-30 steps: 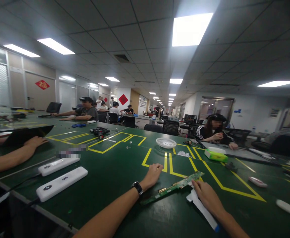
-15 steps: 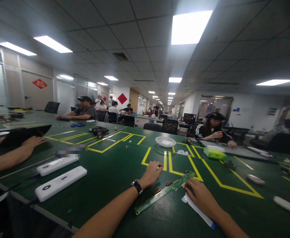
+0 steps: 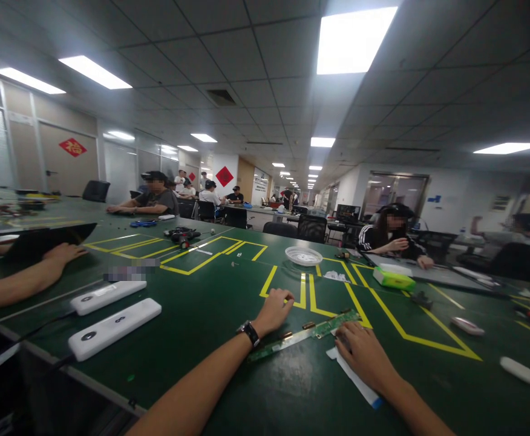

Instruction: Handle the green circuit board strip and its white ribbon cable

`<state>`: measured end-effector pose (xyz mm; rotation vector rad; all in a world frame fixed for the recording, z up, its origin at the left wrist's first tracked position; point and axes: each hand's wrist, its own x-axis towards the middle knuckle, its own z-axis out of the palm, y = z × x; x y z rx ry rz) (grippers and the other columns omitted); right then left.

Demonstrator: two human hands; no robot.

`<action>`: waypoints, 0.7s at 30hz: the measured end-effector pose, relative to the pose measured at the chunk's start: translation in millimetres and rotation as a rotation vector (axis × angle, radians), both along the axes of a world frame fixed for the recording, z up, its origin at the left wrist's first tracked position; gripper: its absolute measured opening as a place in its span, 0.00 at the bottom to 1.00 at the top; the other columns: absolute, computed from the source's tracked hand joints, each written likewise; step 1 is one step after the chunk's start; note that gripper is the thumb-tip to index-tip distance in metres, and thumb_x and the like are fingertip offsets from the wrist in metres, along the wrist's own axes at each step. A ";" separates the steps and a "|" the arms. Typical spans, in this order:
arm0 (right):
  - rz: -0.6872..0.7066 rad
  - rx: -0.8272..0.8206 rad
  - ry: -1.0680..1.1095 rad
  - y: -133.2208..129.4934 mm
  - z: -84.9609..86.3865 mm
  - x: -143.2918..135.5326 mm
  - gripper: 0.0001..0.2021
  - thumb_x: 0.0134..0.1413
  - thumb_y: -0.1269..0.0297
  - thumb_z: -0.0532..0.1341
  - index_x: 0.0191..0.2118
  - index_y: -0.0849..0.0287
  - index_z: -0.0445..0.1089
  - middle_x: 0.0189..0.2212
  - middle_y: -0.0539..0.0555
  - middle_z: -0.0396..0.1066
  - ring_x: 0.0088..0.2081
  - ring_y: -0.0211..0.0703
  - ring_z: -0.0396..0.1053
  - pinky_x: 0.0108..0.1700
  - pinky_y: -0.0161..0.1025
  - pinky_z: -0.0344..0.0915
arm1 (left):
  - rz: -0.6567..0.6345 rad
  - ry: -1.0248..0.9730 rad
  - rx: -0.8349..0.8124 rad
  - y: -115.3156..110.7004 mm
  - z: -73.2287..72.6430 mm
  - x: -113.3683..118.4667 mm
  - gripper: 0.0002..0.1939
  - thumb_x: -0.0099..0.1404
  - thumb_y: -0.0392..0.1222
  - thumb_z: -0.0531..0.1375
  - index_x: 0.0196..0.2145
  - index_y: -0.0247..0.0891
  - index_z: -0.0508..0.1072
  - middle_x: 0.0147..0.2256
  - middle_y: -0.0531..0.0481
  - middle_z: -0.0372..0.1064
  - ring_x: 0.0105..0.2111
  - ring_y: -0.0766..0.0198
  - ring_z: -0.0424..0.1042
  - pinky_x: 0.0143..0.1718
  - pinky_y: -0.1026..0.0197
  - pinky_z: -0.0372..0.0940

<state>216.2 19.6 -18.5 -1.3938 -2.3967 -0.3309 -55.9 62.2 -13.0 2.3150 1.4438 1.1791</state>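
"Near end of your long, narrow green circuit board [image 3: 328, 326] has swung away from you since the last frame; it's toward one o'clock. Hands?"

"Your left hand [image 3: 271, 312], twelve o'clock: loosely curled, nothing visible in it, can't tell if the tips meet. Your right hand [image 3: 367, 354], one o'clock: fingers bunched at the board's edge, by the flat white strip with a blue end [image 3: 356, 378]; can't tell if they're clamped."

"Risk?"

"If strip and board are joined, you could skew the board by tugging; dragging it could scrape its gold-coloured parts."
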 end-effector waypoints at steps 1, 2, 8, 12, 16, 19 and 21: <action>-0.009 -0.004 0.000 0.8 -0.1 1.4 0.11 0.59 0.61 0.53 0.39 0.56 0.70 0.41 0.56 0.70 0.46 0.52 0.66 0.47 0.47 0.59 | 0.001 0.004 0.000 -0.4 0.0 0.0 0.13 0.68 0.42 0.50 0.40 0.36 0.73 0.39 0.45 0.70 0.42 0.58 0.64 0.47 0.57 0.57; -0.025 0.000 0.001 1.5 -0.4 3.2 0.11 0.59 0.61 0.52 0.39 0.56 0.70 0.40 0.56 0.71 0.46 0.52 0.66 0.46 0.47 0.59 | 0.002 0.009 -0.002 -0.9 0.1 0.0 0.13 0.68 0.42 0.50 0.40 0.36 0.73 0.39 0.45 0.70 0.42 0.58 0.64 0.47 0.57 0.57; 0.036 0.007 0.023 -1.5 -2.6 2.8 0.10 0.59 0.61 0.53 0.40 0.54 0.70 0.41 0.55 0.71 0.46 0.51 0.66 0.46 0.46 0.59 | -0.006 0.031 -0.004 -1.7 -0.8 1.2 0.13 0.67 0.42 0.50 0.41 0.36 0.73 0.40 0.45 0.70 0.43 0.58 0.63 0.47 0.57 0.57; 0.056 0.003 0.015 0.7 -0.9 1.7 0.10 0.59 0.61 0.53 0.40 0.53 0.71 0.41 0.55 0.71 0.47 0.51 0.66 0.47 0.47 0.58 | -0.007 0.051 -0.033 0.8 -2.3 -0.4 0.13 0.67 0.42 0.51 0.40 0.36 0.73 0.39 0.46 0.71 0.42 0.58 0.64 0.46 0.57 0.58; -0.044 -0.014 0.030 6.3 0.8 9.0 0.11 0.59 0.60 0.53 0.40 0.54 0.71 0.41 0.56 0.71 0.47 0.53 0.66 0.47 0.49 0.59 | -0.004 0.027 -0.068 1.6 -1.5 -2.7 0.13 0.67 0.42 0.51 0.40 0.37 0.74 0.40 0.47 0.72 0.42 0.58 0.65 0.45 0.57 0.58; 0.048 -0.072 0.054 4.1 1.3 6.7 0.12 0.60 0.59 0.52 0.42 0.53 0.71 0.44 0.56 0.70 0.48 0.51 0.65 0.48 0.47 0.60 | -0.014 -0.003 -0.086 1.4 0.8 -3.9 0.13 0.66 0.42 0.51 0.39 0.37 0.74 0.40 0.47 0.72 0.43 0.58 0.66 0.46 0.58 0.59; 0.132 -0.116 0.067 1.4 2.3 2.9 0.13 0.61 0.58 0.51 0.43 0.53 0.70 0.45 0.56 0.69 0.49 0.50 0.65 0.49 0.46 0.60 | -0.055 -0.020 -0.098 1.2 2.9 -4.6 0.13 0.66 0.41 0.50 0.39 0.36 0.74 0.40 0.46 0.73 0.42 0.59 0.67 0.45 0.59 0.59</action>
